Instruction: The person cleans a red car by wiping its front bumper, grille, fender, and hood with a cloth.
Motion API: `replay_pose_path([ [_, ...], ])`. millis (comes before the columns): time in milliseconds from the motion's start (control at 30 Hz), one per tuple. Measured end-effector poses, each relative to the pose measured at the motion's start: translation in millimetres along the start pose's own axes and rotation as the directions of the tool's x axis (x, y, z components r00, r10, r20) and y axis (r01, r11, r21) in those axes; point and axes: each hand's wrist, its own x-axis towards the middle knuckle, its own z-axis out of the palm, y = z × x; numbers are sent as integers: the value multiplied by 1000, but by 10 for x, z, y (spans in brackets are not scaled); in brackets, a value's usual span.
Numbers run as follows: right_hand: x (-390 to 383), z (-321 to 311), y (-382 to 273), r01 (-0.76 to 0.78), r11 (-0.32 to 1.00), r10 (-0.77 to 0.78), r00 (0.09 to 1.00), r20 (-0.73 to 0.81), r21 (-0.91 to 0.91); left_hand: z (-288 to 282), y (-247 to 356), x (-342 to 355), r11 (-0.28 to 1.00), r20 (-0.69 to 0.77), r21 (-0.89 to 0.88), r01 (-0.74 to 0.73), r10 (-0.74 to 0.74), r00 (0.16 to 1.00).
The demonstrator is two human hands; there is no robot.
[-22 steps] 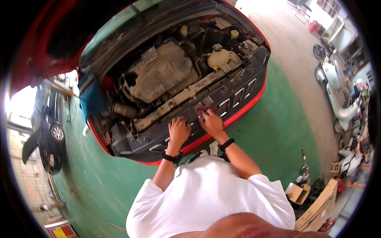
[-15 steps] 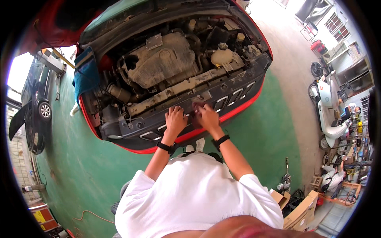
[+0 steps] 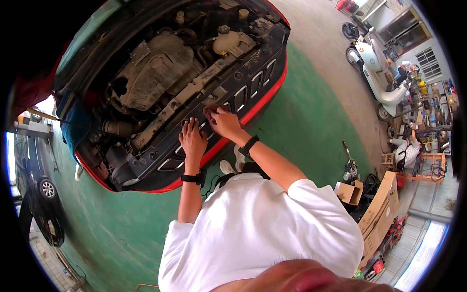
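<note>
We have our left hand (image 3: pixel 193 141) open on the red car's (image 3: pixel 253 113) black front panel (image 3: pixel 248 70) — our right hand (image 3: pixel 226 124), nearby, grips a dark reddish cloth (image 3: pixel 210 110) against it. Beyond lies a dusty engine cover (image 3: pixel 158 63); farther right, a white scooter (image 3: pixel 372 63).

The right hand (image 3: pixel 225 122) is gripping a dark reddish cloth (image 3: pixel 209 112) at the black front panel (image 3: pixel 170 141) of a red car (image 3: pixel 270 94), and the left hand (image 3: pixel 193 138) is lying near it on the same panel, fingers slightly spread. Beyond, a dusty engine cover (image 3: pixel 160 68) is showing, and a blue cloth (image 3: pixel 72 119) is hanging over the car's side. A white scooter (image 3: pixel 372 58) is standing off to the right, and cardboard boxes (image 3: pixel 382 209) are sitting at the lower right
</note>
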Motion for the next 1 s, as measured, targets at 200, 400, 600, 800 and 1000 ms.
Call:
replay_pose_path([
  [200, 218, -428, 654, 1, 999, -4, 996, -90, -33, -31, 46, 18, 996, 24, 49, -68, 67, 997],
  [400, 283, -335, 783, 160, 982, -187, 897, -400, -99, -216, 144, 262, 985, 41, 155, -76, 70, 997],
  [600, 331, -421, 1058, 41, 999, -41, 999, -4, 12, 104, 714, 786, 950, -1, -101, -295, 297, 955],
  [800, 593, -908, 1660, -159, 987, 155, 984, 88, 37, 569, 1496, 1057, 839, 188, -131, -528, 544, 818],
  [1000, 528, -1358, 1994, 27, 874, -78, 993, 85, 485, 1038, 2104, 924, 647, 278, -760, 66, 231, 932],
])
